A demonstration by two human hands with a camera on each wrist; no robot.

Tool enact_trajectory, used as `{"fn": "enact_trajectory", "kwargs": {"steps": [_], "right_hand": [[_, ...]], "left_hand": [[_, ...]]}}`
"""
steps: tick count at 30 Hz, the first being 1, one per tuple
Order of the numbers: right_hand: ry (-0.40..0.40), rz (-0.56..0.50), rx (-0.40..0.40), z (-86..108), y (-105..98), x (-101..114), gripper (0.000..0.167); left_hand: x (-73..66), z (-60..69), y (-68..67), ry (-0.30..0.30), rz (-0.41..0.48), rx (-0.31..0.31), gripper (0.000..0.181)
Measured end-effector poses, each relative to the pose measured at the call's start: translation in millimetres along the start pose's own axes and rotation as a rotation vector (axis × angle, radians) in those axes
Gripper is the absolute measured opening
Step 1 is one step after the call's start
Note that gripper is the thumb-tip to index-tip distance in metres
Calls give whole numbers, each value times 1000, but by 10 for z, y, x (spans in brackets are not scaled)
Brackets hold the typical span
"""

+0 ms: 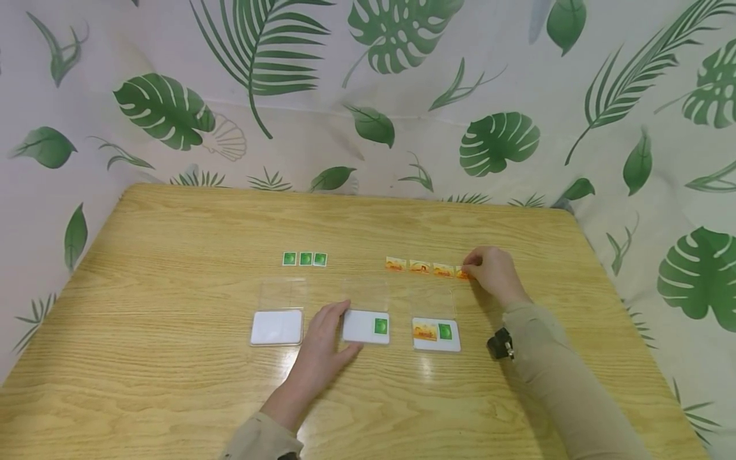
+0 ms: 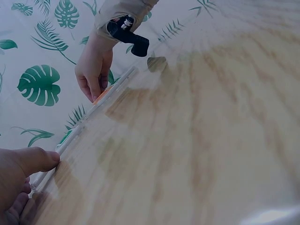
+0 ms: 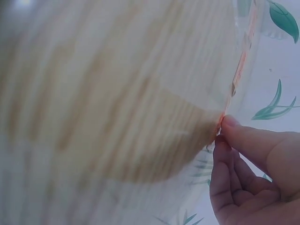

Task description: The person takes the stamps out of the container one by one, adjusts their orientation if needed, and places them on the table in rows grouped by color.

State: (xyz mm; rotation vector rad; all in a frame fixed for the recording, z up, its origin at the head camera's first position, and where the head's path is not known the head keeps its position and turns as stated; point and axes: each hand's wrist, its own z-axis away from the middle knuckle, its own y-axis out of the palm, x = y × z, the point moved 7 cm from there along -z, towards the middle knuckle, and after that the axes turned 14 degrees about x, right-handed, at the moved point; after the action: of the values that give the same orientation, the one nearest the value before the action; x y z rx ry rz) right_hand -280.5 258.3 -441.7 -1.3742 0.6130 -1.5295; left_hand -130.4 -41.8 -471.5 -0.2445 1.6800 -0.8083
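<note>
My right hand (image 1: pixel 496 271) pinches the right end of an orange stamp (image 1: pixel 461 273), the last in a row of orange stamps (image 1: pixel 420 267). In the right wrist view, thumb and fingertips meet at the edge of that stamp (image 3: pixel 219 123). My left hand (image 1: pixel 322 350) holds the middle clear plastic case (image 1: pixel 356 327), thumb at its near edge and index finger at its far left corner. The case lies with its clear lid raised at the back; a green stamp (image 1: pixel 381 326) sits on the right of its white insert.
Left of it stands another case (image 1: pixel 276 327) with a plain white insert. The right-hand case (image 1: pixel 436 344) bears an orange and a green stamp. Three green stamps (image 1: pixel 306 259) lie in a row farther back. A leaf-patterned cloth (image 1: pixel 425 128) hangs behind the wooden table (image 1: pixel 161 268).
</note>
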Motion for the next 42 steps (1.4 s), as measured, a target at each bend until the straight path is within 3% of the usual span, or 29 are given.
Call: {"fn": "enact_trajectory", "kwargs": {"steps": [15,23,30,34,39,42], "right_hand": [[-13,-5,13,58,-11,62,12],[-40,-38,-10,117,13,286,16],[-176,-95,15,230,200,638,17],[-277,-117,80,309,386,859,20],[-461,-79,183,403,604,1128,22],[-515,-68,213,447,684,1235,23]], "left_hand": [[2,3,23,12,-14,-5,70],[-11,1,14,27,-36,-20,70],[-23,1,9,52,-52,-40,70],[-19,-1,8,46,-44,-33,71],[-3,-5,11,15,-10,-6,71],[5,-3,17,1,-6,5,70]]}}
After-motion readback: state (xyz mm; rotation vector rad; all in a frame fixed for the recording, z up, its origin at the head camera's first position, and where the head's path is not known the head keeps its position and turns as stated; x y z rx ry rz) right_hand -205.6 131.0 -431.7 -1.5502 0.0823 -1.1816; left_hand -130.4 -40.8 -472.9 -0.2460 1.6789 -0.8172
